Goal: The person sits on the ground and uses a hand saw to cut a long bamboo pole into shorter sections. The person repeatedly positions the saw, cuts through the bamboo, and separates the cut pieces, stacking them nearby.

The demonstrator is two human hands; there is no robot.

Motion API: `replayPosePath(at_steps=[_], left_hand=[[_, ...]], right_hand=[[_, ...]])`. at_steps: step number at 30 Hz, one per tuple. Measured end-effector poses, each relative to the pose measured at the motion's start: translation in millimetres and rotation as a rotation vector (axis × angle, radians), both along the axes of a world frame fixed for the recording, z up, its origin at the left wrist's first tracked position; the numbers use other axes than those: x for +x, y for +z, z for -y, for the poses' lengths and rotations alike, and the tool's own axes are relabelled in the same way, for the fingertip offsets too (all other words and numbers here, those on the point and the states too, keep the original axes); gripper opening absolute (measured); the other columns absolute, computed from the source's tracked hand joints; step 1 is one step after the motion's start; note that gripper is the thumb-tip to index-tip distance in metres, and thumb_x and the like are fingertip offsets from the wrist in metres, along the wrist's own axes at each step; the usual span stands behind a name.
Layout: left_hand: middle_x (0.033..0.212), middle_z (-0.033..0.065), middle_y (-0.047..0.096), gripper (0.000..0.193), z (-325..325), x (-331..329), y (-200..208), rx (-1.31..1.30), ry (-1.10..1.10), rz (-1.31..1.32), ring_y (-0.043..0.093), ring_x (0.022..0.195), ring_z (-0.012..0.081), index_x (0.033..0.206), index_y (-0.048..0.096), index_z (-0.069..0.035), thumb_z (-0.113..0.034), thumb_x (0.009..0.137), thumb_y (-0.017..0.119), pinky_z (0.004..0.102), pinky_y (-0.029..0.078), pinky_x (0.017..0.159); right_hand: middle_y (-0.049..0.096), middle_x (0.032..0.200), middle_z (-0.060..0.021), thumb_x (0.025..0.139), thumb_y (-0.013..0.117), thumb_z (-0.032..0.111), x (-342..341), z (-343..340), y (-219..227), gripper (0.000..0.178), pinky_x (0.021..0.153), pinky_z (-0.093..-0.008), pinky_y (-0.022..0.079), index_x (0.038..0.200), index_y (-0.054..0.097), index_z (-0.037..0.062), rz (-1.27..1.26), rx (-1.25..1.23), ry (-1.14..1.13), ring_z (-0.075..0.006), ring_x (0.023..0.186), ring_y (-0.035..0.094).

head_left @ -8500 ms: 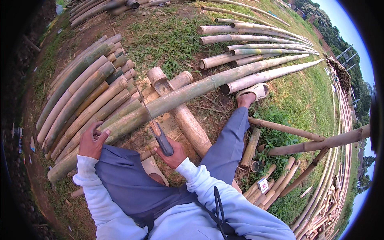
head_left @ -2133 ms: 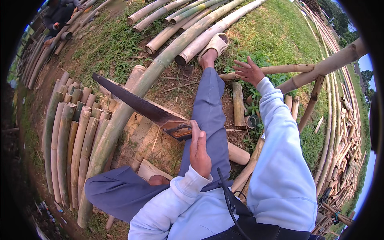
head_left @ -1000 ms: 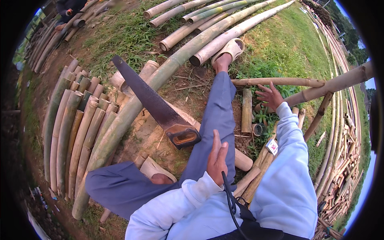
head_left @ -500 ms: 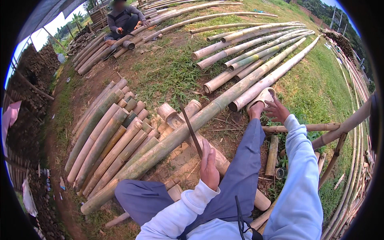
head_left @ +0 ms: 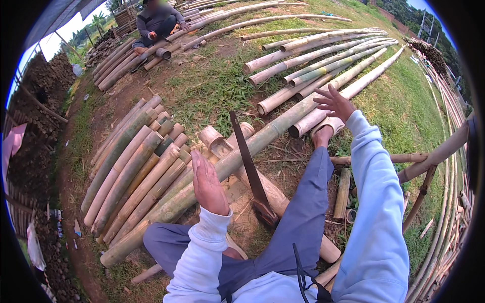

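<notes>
A long greenish bamboo pole (head_left: 273, 130) runs diagonally in front of me, from lower left to upper right. Against it leans a handsaw (head_left: 248, 164), its dark blade crossing the pole and its wooden handle low beside my leg. Neither hand is on the saw. My left hand (head_left: 209, 188) is raised over the pole's nearer stretch, left of the saw, fingers stretched out and nothing in it. Farther right, my right hand (head_left: 337, 104) is spread open near the pole's far stretch, above my foot; whether it touches the pole I cannot tell.
Cut bamboo lengths (head_left: 136, 171) are piled at left. A thick split bamboo piece (head_left: 268, 189) lies under the pole as a support. Several long poles (head_left: 323, 63) rest on grass beyond. A bamboo frame (head_left: 434, 160) stands at right. Another person (head_left: 156, 22) sits among poles at far left.
My left hand has moved left, away from the saw's handle. The saw has turned, so its blade shows broader. My right hand has risen and shifted slightly left toward the pole.
</notes>
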State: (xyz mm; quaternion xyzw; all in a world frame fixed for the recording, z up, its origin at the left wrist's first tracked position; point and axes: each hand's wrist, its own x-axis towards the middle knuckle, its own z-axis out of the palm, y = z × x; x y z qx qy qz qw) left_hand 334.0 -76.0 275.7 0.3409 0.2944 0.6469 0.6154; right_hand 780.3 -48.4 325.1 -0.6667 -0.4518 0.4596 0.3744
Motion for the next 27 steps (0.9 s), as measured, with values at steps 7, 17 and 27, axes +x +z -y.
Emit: replayPosePath(at_steps=[7,17,27], left_hand=[[0.172,0.0209,0.004,0.070,13.8,-39.6,-12.6,-0.056,0.095,-0.108,0.004,0.160,0.0302,0.163,0.009,0.003,-0.039,0.112,0.033,0.0406,0.005,0.130],[0.172,0.0190,0.003,0.070,52.0,-38.2,-31.7,-0.161,0.054,-0.231,0.001,0.160,0.0296,0.163,0.008,0.002,-0.042,0.113,0.029,0.0403,0.004,0.129],[0.173,0.0162,0.006,0.063,101.6,31.9,-47.6,-0.275,-0.213,-0.185,0.006,0.160,0.0285,0.164,0.011,-0.001,-0.033,0.113,0.030,0.0388,0.008,0.130]], right_hand=[[0.046,0.155,-0.0263,0.103,0.030,0.073,-77.8,42.0,-39.8,0.088,0.122,-0.0449,0.028,0.160,0.035,0.0065,0.124,0.144,0.157,-0.0374,0.146,0.041],[0.045,0.156,-0.0236,0.104,0.032,0.070,-151.7,75.9,-54.6,0.085,0.119,-0.0462,0.033,0.163,0.028,0.0085,-0.152,0.199,0.187,-0.0356,0.143,0.045],[0.046,0.156,-0.0228,0.104,0.030,0.070,-118.4,112.9,-76.9,0.087,0.122,-0.0462,0.030,0.162,0.029,0.0048,-0.181,0.166,0.093,-0.0348,0.145,0.043]])
